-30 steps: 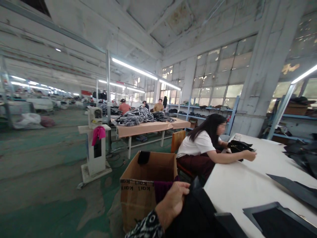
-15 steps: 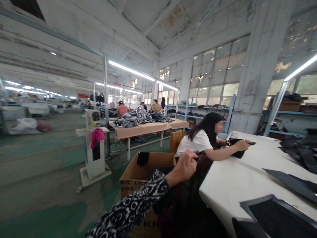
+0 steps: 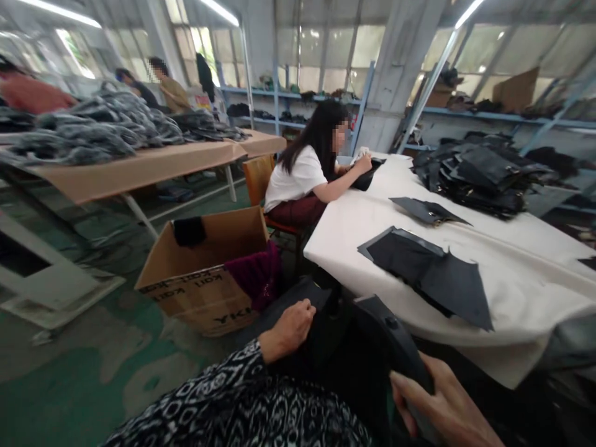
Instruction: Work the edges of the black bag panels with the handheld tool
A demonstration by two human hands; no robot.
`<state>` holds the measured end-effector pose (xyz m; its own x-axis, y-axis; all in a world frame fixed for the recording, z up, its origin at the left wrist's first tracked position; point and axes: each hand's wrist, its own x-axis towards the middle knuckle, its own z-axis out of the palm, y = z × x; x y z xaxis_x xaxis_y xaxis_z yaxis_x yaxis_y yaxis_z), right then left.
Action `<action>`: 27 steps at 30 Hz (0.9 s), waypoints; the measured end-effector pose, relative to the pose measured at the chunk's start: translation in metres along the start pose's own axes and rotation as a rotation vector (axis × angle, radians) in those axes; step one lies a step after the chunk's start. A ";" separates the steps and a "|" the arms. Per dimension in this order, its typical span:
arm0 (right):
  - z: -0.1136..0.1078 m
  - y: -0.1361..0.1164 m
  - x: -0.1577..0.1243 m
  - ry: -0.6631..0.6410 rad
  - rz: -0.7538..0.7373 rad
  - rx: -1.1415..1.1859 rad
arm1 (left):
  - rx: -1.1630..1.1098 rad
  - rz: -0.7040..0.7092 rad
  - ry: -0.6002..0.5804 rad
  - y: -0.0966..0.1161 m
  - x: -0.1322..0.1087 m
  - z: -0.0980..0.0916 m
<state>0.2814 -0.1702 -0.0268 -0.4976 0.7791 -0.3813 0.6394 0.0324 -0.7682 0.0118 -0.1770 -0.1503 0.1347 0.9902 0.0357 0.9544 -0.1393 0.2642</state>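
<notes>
My left hand (image 3: 291, 329), in a patterned black-and-white sleeve, is closed over my lap, fingertips pinched together. It is beside a flat black piece (image 3: 291, 301); whatever is between the fingers is too small to make out. At the lower right, my right hand (image 3: 449, 397) grips a stiff black panel (image 3: 391, 329) by its edge, thumb on the near side. Dark material in my lap hides the panel's lower part. On the white-covered table (image 3: 344, 239) lie a black flat piece (image 3: 433, 273) and a smaller black piece (image 3: 428, 211) behind it.
A co-worker in a white top (image 3: 298, 177) sits at the table's far side, handling a black item (image 3: 365, 177). An open cardboard box (image 3: 195, 298) with purple cloth (image 3: 258, 273) stands left of me. Black pieces (image 3: 479, 171) are heaped at right; grey bundles (image 3: 97, 127) cover another table.
The view has swung right and down. My left hand, raised in front of the box before, is now low over my lap. My right hand has come into view, holding the black panel.
</notes>
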 end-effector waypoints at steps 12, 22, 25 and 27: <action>0.046 0.013 0.070 -0.165 0.039 0.191 | -0.382 0.118 0.233 -0.028 -0.025 0.040; 0.074 0.018 0.118 -0.169 0.032 0.152 | -0.569 0.062 0.365 -0.033 -0.024 0.048; 0.069 0.012 0.124 -0.162 0.044 0.157 | -0.592 0.037 0.397 -0.033 -0.024 0.053; 0.063 0.004 0.126 -0.147 0.034 0.159 | -0.604 0.011 0.410 -0.031 -0.024 0.055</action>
<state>0.1846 -0.1117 -0.1106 -0.5652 0.6779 -0.4701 0.5627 -0.1000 -0.8206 -0.0067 -0.1968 -0.2126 -0.0798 0.9264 0.3681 0.6238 -0.2416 0.7433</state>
